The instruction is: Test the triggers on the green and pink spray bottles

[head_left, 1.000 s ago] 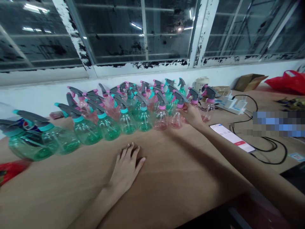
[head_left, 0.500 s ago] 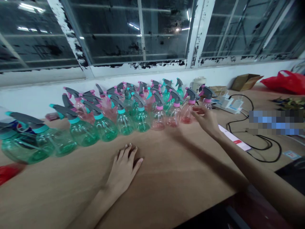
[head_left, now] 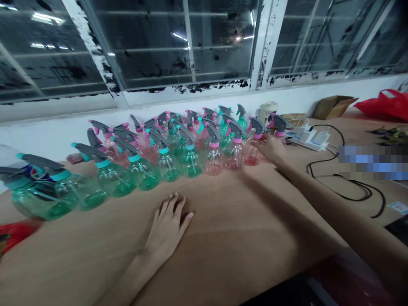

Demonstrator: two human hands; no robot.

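A row of spray bottles with grey trigger heads stands along the wall side of the table. Teal-collared green spray bottles [head_left: 145, 176] fill its left part, and pink-collared bottles its right. My right hand [head_left: 270, 148] reaches to the right end, its curled fingers against the shoulder of a pink spray bottle [head_left: 250, 155]. That hand covers much of the last spray bottle [head_left: 279, 125]; the thumb's contact is hidden. My left hand [head_left: 168, 221] rests flat on the wooden table [head_left: 223, 238], fingers a little spread, in front of the green bottles, holding nothing.
Behind the front row stand more spray bottles [head_left: 191, 119]. To the right are a white power strip [head_left: 309, 138] with black cables [head_left: 360, 197], a cardboard box [head_left: 333, 106] and a red bag [head_left: 382, 106]. Another red bag [head_left: 15, 233] lies at the left edge.
My right hand has moved slightly up and left, onto the pink bottle. The white and red sheet beside its forearm no longer shows. My left hand stays in place; the view has shifted slightly.
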